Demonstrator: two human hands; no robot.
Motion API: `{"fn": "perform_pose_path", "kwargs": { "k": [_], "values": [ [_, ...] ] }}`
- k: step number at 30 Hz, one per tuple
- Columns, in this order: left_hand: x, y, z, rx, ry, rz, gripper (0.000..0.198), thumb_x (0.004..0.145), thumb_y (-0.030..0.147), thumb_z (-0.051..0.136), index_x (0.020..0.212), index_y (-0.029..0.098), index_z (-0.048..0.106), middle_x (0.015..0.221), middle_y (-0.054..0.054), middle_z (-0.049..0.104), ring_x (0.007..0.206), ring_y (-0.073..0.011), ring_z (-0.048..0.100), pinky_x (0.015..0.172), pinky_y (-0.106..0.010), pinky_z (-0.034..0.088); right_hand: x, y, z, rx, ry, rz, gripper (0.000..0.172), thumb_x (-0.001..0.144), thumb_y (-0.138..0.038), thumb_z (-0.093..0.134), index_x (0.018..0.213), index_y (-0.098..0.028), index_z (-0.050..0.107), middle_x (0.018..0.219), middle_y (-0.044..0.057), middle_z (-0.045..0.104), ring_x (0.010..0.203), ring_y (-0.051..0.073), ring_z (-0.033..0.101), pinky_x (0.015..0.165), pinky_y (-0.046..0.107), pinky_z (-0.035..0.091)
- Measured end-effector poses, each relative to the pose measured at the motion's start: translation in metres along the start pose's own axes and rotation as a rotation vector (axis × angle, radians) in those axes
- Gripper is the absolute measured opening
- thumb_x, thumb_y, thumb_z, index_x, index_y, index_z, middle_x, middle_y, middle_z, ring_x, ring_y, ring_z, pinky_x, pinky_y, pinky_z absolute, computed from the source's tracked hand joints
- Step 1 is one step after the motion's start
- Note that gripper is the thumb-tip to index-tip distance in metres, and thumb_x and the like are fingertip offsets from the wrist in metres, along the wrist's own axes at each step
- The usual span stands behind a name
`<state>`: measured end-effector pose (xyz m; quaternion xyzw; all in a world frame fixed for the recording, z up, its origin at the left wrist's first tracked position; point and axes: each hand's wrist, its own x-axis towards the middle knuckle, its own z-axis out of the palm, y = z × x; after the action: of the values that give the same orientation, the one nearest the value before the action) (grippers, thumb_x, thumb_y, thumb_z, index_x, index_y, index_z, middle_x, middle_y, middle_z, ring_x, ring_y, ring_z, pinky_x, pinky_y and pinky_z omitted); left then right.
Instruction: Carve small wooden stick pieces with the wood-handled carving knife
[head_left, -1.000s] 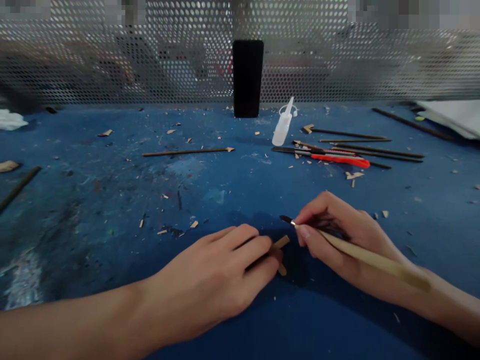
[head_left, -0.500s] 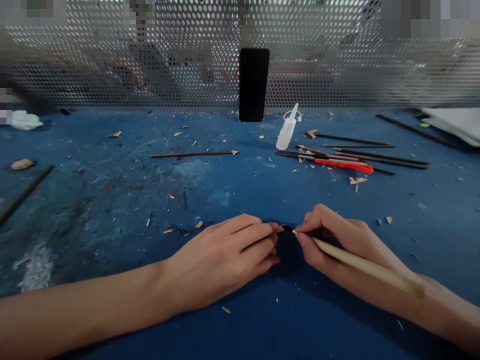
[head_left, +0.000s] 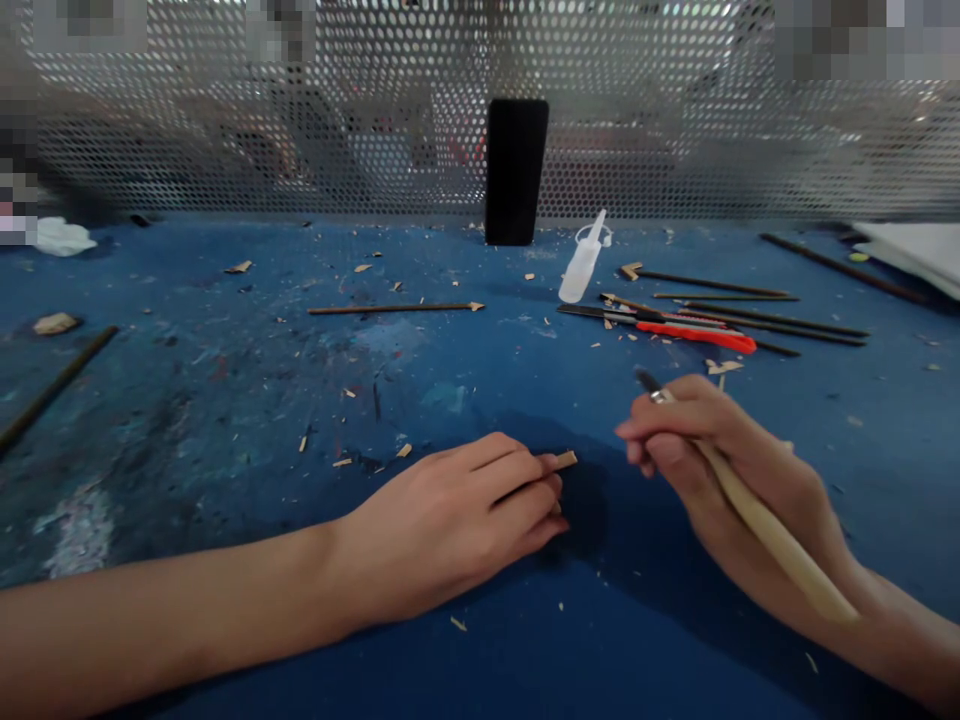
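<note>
My left hand (head_left: 465, 510) is closed low over the blue table, pinching a small light wooden piece (head_left: 566, 460) whose end pokes out past the fingertips. To the right, my right hand (head_left: 705, 450) grips a brush (head_left: 772, 535) with a pale wooden handle. The brush's dark tip (head_left: 646, 380) points up and to the left, above the fingers and apart from the wooden piece. The rest of the wooden piece is hidden under my left fingers.
Beyond my hands lie a thin stick with a pointed tip (head_left: 397, 309), a white bottle (head_left: 581, 270), a red cutter (head_left: 697, 334) and several dark sticks (head_left: 780, 320). A black phone (head_left: 516, 172) stands against the perforated metal screen (head_left: 420, 150). Wood chips are scattered around.
My right hand has pulled back to the right, and the brush tip has lifted off the wooden piece and now points upward. My left hand has stayed nearly in place.
</note>
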<state>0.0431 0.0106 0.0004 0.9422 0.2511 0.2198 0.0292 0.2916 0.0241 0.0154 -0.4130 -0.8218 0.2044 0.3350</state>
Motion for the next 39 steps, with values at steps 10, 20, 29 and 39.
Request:
{"fn": "perform_pose_path", "kwargs": {
  "k": [10, 20, 29, 39],
  "values": [
    [0.0017, 0.0018, -0.0005, -0.003, 0.055, -0.003, 0.023, 0.102, 0.025, 0.058, 0.11, 0.009, 0.072, 0.118, -0.007, 0.074, 0.106, -0.0216, 0.069, 0.094, -0.035, 0.063, 0.0012, -0.0011, 0.0011, 0.082, 0.089, 0.043, 0.024, 0.087, -0.023, 0.077, 0.084, -0.025, 0.053, 0.098, -0.004, 0.071, 0.084, 0.012, 0.071, 0.078, 0.022, 0.055],
    [0.0005, 0.0023, 0.0004, -0.01, 0.073, -0.017, 0.023, 0.101, 0.025, 0.06, 0.112, 0.009, 0.072, 0.121, -0.007, 0.073, 0.108, -0.0215, 0.068, 0.095, -0.035, 0.062, 0.0028, 0.0037, 0.0004, -0.029, 0.116, 0.01, 0.018, 0.091, -0.017, 0.069, 0.096, -0.026, 0.055, 0.108, 0.0, 0.067, 0.097, 0.015, 0.069, 0.09, 0.029, 0.053],
    [0.0008, 0.002, 0.0004, -0.034, 0.056, -0.016, 0.022, 0.102, 0.025, 0.059, 0.11, 0.008, 0.072, 0.12, -0.009, 0.072, 0.109, -0.0216, 0.067, 0.097, -0.035, 0.062, -0.0008, 0.0015, 0.0017, 0.103, 0.011, 0.075, 0.014, 0.094, -0.024, 0.068, 0.093, -0.027, 0.055, 0.106, -0.003, 0.071, 0.093, 0.013, 0.07, 0.085, 0.024, 0.054],
    [0.0013, 0.0014, 0.0003, -0.014, 0.093, -0.042, 0.02, 0.102, 0.024, 0.059, 0.109, 0.01, 0.071, 0.116, -0.007, 0.074, 0.103, -0.0204, 0.069, 0.092, -0.035, 0.063, -0.0024, 0.0025, 0.0017, 0.255, 0.066, 0.305, 0.02, 0.104, -0.04, 0.051, 0.122, -0.031, 0.047, 0.075, -0.005, 0.063, 0.065, 0.015, 0.065, 0.067, 0.031, 0.054]
  ]
}}
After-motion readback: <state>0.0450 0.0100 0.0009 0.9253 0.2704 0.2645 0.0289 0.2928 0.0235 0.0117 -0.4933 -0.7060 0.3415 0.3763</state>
